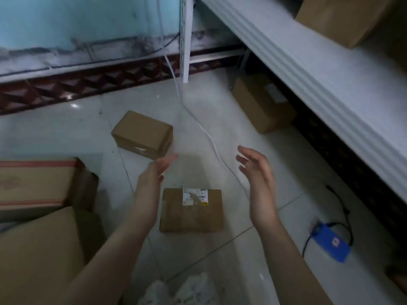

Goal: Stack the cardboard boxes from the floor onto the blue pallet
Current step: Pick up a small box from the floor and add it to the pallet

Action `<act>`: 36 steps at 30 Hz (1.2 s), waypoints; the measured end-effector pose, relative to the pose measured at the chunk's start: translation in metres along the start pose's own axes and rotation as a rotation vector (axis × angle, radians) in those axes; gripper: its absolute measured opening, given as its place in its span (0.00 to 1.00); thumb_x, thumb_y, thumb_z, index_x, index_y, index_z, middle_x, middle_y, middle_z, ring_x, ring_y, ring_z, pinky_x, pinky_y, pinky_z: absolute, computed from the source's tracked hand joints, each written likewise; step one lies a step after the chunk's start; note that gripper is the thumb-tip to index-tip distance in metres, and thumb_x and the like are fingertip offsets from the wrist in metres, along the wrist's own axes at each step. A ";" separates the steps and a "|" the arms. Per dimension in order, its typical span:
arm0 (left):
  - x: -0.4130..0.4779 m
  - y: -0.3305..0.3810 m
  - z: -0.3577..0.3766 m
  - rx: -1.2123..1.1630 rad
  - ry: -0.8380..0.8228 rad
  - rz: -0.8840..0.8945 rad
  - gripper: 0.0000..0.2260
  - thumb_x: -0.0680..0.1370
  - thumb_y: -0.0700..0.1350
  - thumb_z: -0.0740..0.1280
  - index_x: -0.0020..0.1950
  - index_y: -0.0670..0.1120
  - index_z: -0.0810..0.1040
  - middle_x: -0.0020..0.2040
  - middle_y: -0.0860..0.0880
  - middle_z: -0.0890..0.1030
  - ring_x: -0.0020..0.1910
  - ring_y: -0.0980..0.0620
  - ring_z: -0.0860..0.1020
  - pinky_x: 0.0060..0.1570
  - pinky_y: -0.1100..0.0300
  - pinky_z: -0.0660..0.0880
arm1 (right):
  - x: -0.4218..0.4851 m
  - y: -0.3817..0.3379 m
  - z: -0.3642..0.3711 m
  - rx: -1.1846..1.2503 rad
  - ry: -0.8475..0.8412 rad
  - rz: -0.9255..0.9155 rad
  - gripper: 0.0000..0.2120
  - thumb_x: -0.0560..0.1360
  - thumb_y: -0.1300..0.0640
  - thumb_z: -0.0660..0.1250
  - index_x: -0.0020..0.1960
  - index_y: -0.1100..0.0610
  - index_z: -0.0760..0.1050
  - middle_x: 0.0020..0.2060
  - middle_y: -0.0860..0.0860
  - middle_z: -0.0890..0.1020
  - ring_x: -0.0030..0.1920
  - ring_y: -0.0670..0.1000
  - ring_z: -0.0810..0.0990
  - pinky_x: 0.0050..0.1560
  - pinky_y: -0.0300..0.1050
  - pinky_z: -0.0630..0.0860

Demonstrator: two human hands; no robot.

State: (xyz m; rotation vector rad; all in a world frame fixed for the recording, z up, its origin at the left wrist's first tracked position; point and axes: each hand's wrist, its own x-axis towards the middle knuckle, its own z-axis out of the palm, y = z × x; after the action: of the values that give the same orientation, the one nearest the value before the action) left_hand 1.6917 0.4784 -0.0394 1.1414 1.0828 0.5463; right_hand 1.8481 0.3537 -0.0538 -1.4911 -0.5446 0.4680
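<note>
Pale glossy floor tiles (pixel 253 133) underfoot, and both hands are out front with nothing in them: left hand (pixel 152 172) and right hand (pixel 256 172), fingers spread, palms facing, held apart above the labelled box (pixel 191 211) lying flat on the floor between the forearms. It is sealed, contents hidden. A white cable (pixel 211 139) snakes just beside it, so a careless lift could snag it, I'd say. Off right lies a blue device (pixel 330 243) on its black lead, a trip risk. Further out sits a plain box (pixel 143 135), shut; another box (pixel 262 104) hides under the shelf (pixel 319 69). Stacked boxes (pixel 37 183) wait left. No blue pallet in view.
</note>
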 end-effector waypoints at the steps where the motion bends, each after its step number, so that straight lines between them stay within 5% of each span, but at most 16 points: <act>1: 0.010 -0.018 0.002 -0.001 -0.002 -0.009 0.28 0.64 0.65 0.61 0.58 0.54 0.82 0.68 0.52 0.76 0.68 0.51 0.71 0.67 0.52 0.64 | 0.001 0.024 -0.002 -0.008 -0.001 0.010 0.16 0.80 0.54 0.58 0.63 0.57 0.77 0.62 0.50 0.79 0.64 0.51 0.78 0.68 0.50 0.73; 4: 0.040 -0.069 0.007 0.052 0.022 -0.035 0.17 0.78 0.56 0.56 0.59 0.56 0.81 0.73 0.54 0.70 0.74 0.52 0.64 0.66 0.55 0.60 | -0.003 0.087 -0.006 -0.023 -0.020 0.069 0.16 0.80 0.52 0.59 0.63 0.54 0.77 0.61 0.43 0.80 0.66 0.48 0.77 0.68 0.46 0.72; 7: 0.053 -0.103 0.007 0.091 0.084 -0.063 0.16 0.78 0.58 0.57 0.59 0.62 0.80 0.74 0.59 0.68 0.74 0.52 0.63 0.65 0.56 0.59 | -0.012 0.131 -0.008 -0.009 -0.005 0.104 0.15 0.79 0.53 0.60 0.62 0.51 0.78 0.60 0.39 0.80 0.66 0.46 0.76 0.67 0.41 0.72; 11: 0.054 -0.129 0.009 0.058 0.155 -0.215 0.10 0.74 0.64 0.59 0.44 0.73 0.80 0.72 0.55 0.70 0.71 0.47 0.69 0.69 0.43 0.65 | -0.023 0.160 -0.003 0.018 0.011 0.160 0.14 0.77 0.52 0.61 0.58 0.42 0.78 0.59 0.35 0.80 0.66 0.41 0.75 0.63 0.35 0.72; 15: 0.051 -0.138 0.011 0.050 0.190 -0.155 0.14 0.76 0.58 0.56 0.51 0.65 0.82 0.65 0.50 0.78 0.65 0.46 0.75 0.66 0.43 0.71 | -0.029 0.167 0.000 0.033 -0.019 0.235 0.15 0.75 0.51 0.61 0.59 0.42 0.78 0.64 0.42 0.79 0.65 0.40 0.75 0.64 0.39 0.73; 21: 0.040 -0.140 0.013 0.121 0.178 -0.075 0.16 0.81 0.51 0.53 0.58 0.61 0.79 0.58 0.53 0.80 0.59 0.50 0.77 0.62 0.45 0.74 | -0.038 0.164 0.001 0.023 -0.028 0.246 0.18 0.73 0.53 0.62 0.62 0.46 0.78 0.61 0.39 0.80 0.60 0.38 0.78 0.50 0.28 0.74; 26: 0.034 -0.130 0.007 0.130 0.149 -0.011 0.16 0.80 0.50 0.55 0.61 0.63 0.77 0.67 0.52 0.75 0.66 0.51 0.73 0.66 0.47 0.71 | -0.040 0.159 0.001 0.044 -0.028 0.202 0.18 0.73 0.56 0.62 0.62 0.46 0.78 0.57 0.35 0.81 0.59 0.38 0.79 0.51 0.30 0.74; 31: 0.027 -0.119 -0.002 0.089 0.194 0.049 0.16 0.80 0.47 0.57 0.63 0.62 0.75 0.50 0.63 0.79 0.44 0.71 0.77 0.40 0.68 0.74 | -0.036 0.137 0.008 0.016 -0.057 0.121 0.18 0.74 0.55 0.63 0.59 0.38 0.78 0.62 0.37 0.79 0.63 0.40 0.77 0.54 0.31 0.75; 34: 0.019 -0.106 -0.010 0.077 0.217 0.099 0.17 0.78 0.45 0.60 0.64 0.61 0.74 0.52 0.64 0.76 0.48 0.68 0.77 0.37 0.71 0.73 | -0.035 0.119 0.017 -0.001 -0.058 0.115 0.21 0.74 0.53 0.63 0.65 0.37 0.73 0.66 0.33 0.74 0.65 0.37 0.74 0.52 0.28 0.76; 36: 0.014 -0.094 -0.016 0.059 0.240 0.138 0.20 0.76 0.43 0.64 0.65 0.60 0.73 0.52 0.65 0.74 0.47 0.71 0.77 0.34 0.74 0.73 | -0.032 0.107 0.024 0.003 -0.032 0.118 0.23 0.74 0.54 0.64 0.68 0.41 0.71 0.57 0.26 0.76 0.59 0.33 0.76 0.47 0.27 0.76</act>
State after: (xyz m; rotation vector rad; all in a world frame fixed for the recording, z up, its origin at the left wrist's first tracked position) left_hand 1.6683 0.4627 -0.1313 1.2305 1.2378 0.7791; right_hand 1.8126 0.3576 -0.1619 -1.5202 -0.4825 0.5854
